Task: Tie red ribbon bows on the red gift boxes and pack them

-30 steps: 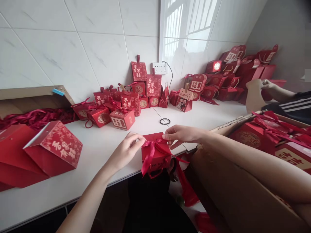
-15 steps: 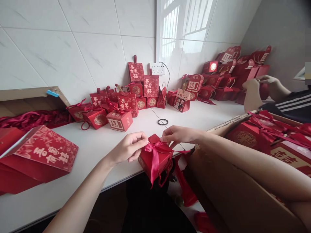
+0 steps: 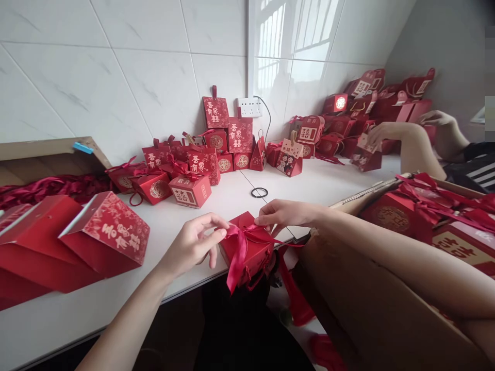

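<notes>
A red gift box (image 3: 256,248) sits at the table's front edge, between my hands, with a red ribbon (image 3: 237,256) tied in a bow on top. Thumb and forefinger of my left hand (image 3: 192,243) pinch the ribbon at the bow's left side; the other fingers are loosely spread. My right hand (image 3: 286,212) grips the ribbon at the right of the bow, its fingertips close to the box top. One wide ribbon tail hangs over the front of the box. A twisted red cord handle (image 3: 260,273) dangles at its front right.
Finished-looking red boxes (image 3: 189,191) stand along the wall. Folded red cartons (image 3: 116,229) lie at left, before a box of ribbons (image 3: 58,188). A black ring (image 3: 259,192) lies mid-table. At right is a cardboard box (image 3: 348,299) of gift boxes; beyond, a co-worker's hand (image 3: 386,133) holds a small box.
My left hand has moved slightly left and down, and the ribbon tail has swung left. The folded cartons at left have shifted right. The co-worker's hand now holds a small box over the table.
</notes>
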Demonstrator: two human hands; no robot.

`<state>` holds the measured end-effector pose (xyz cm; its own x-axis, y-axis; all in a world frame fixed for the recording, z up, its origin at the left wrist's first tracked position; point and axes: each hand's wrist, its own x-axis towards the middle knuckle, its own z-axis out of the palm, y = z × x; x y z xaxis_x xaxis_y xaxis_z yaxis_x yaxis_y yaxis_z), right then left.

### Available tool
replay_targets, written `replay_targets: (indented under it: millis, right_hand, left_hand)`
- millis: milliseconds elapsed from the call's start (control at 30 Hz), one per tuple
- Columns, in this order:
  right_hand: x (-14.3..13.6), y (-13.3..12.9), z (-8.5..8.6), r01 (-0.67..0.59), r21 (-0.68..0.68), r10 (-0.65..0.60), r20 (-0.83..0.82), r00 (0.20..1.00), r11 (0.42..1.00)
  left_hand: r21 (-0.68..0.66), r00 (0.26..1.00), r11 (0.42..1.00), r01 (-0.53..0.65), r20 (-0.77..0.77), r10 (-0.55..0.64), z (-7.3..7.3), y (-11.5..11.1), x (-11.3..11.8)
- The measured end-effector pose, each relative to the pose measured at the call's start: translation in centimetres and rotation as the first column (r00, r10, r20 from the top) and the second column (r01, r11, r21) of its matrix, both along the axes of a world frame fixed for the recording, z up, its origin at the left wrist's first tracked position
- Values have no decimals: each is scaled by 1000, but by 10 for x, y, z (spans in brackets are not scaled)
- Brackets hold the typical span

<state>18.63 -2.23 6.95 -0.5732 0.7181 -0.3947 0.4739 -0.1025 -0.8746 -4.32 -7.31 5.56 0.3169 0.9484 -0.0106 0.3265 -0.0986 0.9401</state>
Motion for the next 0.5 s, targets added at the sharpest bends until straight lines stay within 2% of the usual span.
replay_targets:
  millis: [100, 167, 300, 500]
  right_hand:
    - [0, -1, 1, 2, 0, -2, -12, 1000, 1000]
    - [1, -2, 1, -9, 2, 9, -24, 1000, 1000]
    - [1, -1, -1, -18, -5, 18, -12, 1000, 1000]
    - [1, 1, -6, -16, 3, 16, -5, 1000, 1000]
  left_hand:
    - [9, 980, 980, -197, 6, 197, -6, -4, -2]
    - [63, 959, 961, -268, -78, 273, -9, -6, -2]
    - [142, 907, 962, -232, -325, 267, -10, -8, 5]
    - [258, 885, 932, -256, -326, 333, -13, -14, 19]
